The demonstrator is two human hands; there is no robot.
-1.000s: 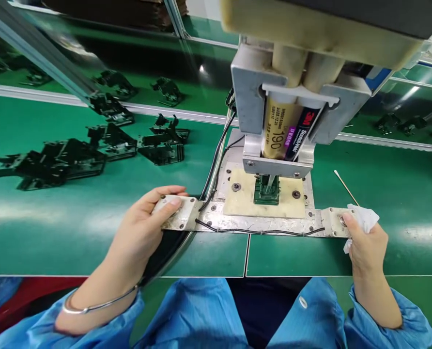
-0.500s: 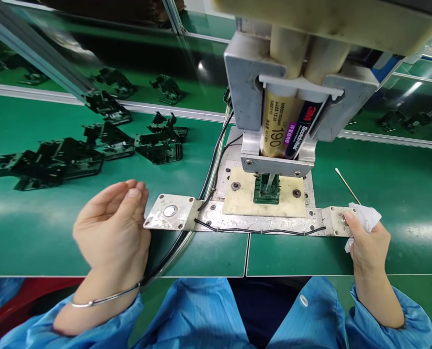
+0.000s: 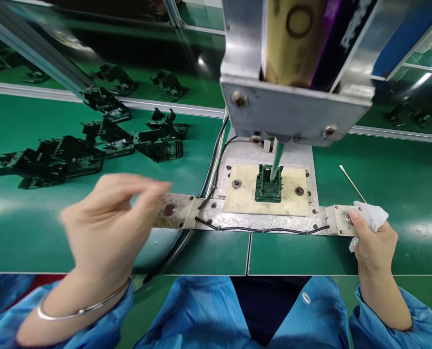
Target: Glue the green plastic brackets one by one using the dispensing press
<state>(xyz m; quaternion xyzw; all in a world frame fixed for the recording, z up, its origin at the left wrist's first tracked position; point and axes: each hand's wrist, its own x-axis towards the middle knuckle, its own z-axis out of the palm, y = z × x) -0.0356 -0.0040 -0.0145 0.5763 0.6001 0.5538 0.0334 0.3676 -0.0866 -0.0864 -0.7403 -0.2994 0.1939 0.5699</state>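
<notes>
Cream plate: here's your landmark, cream plate [image 3: 234, 202] bolted flat, presumably to keep work located.
Green housing: your green housing [image 3: 265, 193] sits mid-plate, squarely below the nozzle [image 3: 277, 157]; tip contact, you can't tell.
Cartridge: above the plate, your cartridge [image 3: 292, 46] is clamped in metal, likely to hold its aim.
Right grip: right of the plate, your right grip [image 3: 378, 247] pinches a white wipe [image 3: 378, 215], thumb at the right button [image 3: 349, 219], so one hand serves both.
Left grip: left of the plate, your left grip [image 3: 105, 225] curls, blurred, by the left button [image 3: 170, 209]; whether its fingertips meet, can't tell.
Swab: right of the plate on the tabletop [image 3: 412, 194], your cotton swab [image 3: 352, 183] lies handy.
Brackets: black brackets [image 3: 161, 143] cluster left of the plate, seemingly parked aside.
</notes>
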